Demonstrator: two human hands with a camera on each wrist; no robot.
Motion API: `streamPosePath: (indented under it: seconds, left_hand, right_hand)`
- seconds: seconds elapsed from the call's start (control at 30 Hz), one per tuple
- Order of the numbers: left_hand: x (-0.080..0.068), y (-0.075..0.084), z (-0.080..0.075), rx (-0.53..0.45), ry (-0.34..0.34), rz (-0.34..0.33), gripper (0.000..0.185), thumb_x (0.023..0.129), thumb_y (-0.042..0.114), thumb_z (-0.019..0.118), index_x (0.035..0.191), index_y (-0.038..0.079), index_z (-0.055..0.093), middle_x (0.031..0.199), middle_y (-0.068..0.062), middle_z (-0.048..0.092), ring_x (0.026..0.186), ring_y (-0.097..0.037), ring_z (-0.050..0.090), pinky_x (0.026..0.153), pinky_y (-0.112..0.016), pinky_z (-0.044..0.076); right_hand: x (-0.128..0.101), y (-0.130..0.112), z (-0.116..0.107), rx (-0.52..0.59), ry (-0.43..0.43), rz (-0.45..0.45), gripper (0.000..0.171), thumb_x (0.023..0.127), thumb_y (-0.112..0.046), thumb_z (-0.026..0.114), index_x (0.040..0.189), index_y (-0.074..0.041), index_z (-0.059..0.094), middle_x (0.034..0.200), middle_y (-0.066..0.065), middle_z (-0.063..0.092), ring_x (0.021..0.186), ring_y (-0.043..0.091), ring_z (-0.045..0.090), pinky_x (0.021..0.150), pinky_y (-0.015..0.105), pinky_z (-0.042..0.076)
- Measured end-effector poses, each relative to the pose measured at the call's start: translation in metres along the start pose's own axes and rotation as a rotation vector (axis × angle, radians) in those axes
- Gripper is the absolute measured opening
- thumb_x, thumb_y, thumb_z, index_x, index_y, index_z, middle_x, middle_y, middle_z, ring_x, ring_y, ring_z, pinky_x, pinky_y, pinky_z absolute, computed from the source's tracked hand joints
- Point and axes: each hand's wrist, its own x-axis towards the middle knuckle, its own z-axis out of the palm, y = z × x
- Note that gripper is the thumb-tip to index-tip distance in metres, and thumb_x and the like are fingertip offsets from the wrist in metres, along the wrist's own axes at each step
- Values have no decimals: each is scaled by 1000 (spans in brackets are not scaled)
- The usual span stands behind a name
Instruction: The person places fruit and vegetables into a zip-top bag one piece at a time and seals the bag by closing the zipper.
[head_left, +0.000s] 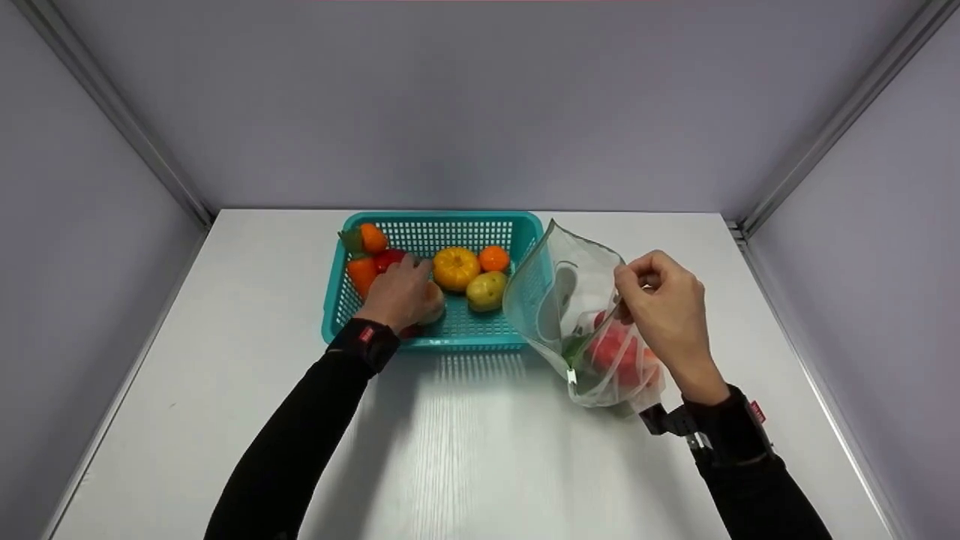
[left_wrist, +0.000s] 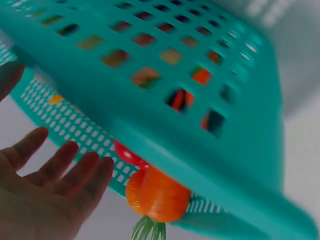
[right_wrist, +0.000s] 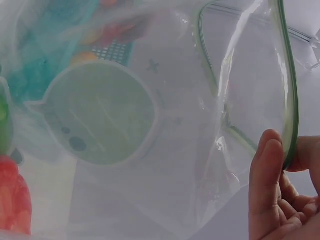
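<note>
Teal basket (head_left: 339, 300) sits mid-surface (head_left: 465, 450) with bare room toward the near edge; the left hand (head_left: 401, 294) reaches in over the produce. Right hand (head_left: 664, 311) pinches the clear zip bag's (head_left: 559, 300) rim, mouth facing the basket. Left wrist view: fingers (left_wrist: 75, 170) straight, holding nothing, beside an orange carrot (left_wrist: 157, 195). Right wrist view: thumb (right_wrist: 265, 175) clamps the green-edged rim, bag's length running down-left.

Head view high above; wrist views close on basket (head_left: 442, 225), bag (right_wrist: 150, 150).
</note>
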Motion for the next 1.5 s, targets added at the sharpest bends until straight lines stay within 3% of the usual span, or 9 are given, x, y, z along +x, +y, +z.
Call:
streamPosePath:
  seconds: [0.27, 0.5, 0.73, 0.87, 1.07, 1.27, 1.5]
  left_hand:
    - [8, -8, 5, 64, -65, 35, 56, 97, 25, 72, 146, 4, 55, 130, -25, 55, 109, -41, 60, 93, -54, 56]
    - [11, -5, 4, 64, -116, 54, 47, 99, 13, 65, 145, 7, 58, 133, -25, 56, 113, -41, 59, 98, -55, 53]
    - [14, -1, 8, 20, -169, 17, 40, 97, 10, 54, 135, 10, 66, 122, -18, 62, 102, -37, 58, 98, -58, 52]
    - [14, -2, 10, 25, -175, 13, 33, 96, 9, 56, 127, 9, 69, 118, -17, 66, 101, -37, 60, 94, -59, 53]
    - [13, 0, 10, 79, -191, 36, 37, 92, 5, 64, 129, 7, 67, 117, -22, 66, 104, -41, 62, 90, -59, 55]
    - [11, 4, 6, 67, -145, 35, 40, 90, 3, 71, 130, 4, 65, 117, -24, 67, 104, -43, 63, 88, -59, 56]
    - [3, 14, -11, -22, -38, 22, 54, 94, 18, 76, 144, 8, 58, 124, -23, 63, 99, -40, 64, 88, -56, 58]
  right_hand:
    - [-2, -1, 1, 3, -2, -11, 16, 101, -16, 65, 91, -4, 68, 72, 10, 70, 53, 14, 65, 52, 24, 53]
    - [-4, -4, 0, 3, -3, -14, 17, 101, -16, 64, 90, -4, 67, 71, 10, 68, 53, 15, 65, 53, 24, 53]
    - [-4, -3, 0, 2, -8, -14, 16, 101, -15, 64, 90, -4, 67, 69, 9, 67, 52, 16, 64, 52, 25, 52]
    - [-3, -4, 2, 7, -7, -14, 17, 101, -17, 64, 89, -5, 67, 68, 9, 68, 52, 16, 65, 52, 25, 51]
    - [-3, -3, 2, 11, -7, -4, 17, 101, -17, 65, 89, -5, 67, 69, 11, 68, 52, 16, 65, 52, 25, 51]
    - [-3, -3, 2, 12, -14, -5, 17, 101, -16, 64, 90, -4, 67, 69, 10, 68, 53, 17, 65, 53, 25, 52]
    - [-3, -2, 0, 8, -9, -15, 17, 101, -15, 64, 90, -3, 67, 69, 10, 68, 52, 16, 65, 52, 24, 52]
